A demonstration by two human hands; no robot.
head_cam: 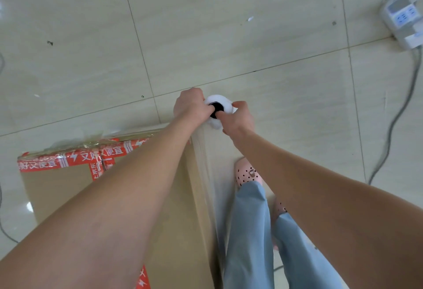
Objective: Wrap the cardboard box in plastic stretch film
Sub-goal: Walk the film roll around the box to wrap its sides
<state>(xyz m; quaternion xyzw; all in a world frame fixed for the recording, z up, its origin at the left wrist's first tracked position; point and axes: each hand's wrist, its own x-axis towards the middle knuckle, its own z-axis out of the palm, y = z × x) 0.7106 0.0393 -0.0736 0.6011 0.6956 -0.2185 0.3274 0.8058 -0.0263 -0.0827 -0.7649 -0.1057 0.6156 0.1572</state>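
both hands (190, 105) (238, 117) grip film roll (217, 108); sealed cardboard box (68, 188) beside

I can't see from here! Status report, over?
Left hand, right hand grip film roll. Clear film covers cardboard box side. Cable on floor nearby.

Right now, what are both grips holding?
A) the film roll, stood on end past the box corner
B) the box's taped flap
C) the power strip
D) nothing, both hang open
A: the left grip and right grip curl round the top of the roll, one from each side, beyond the box.
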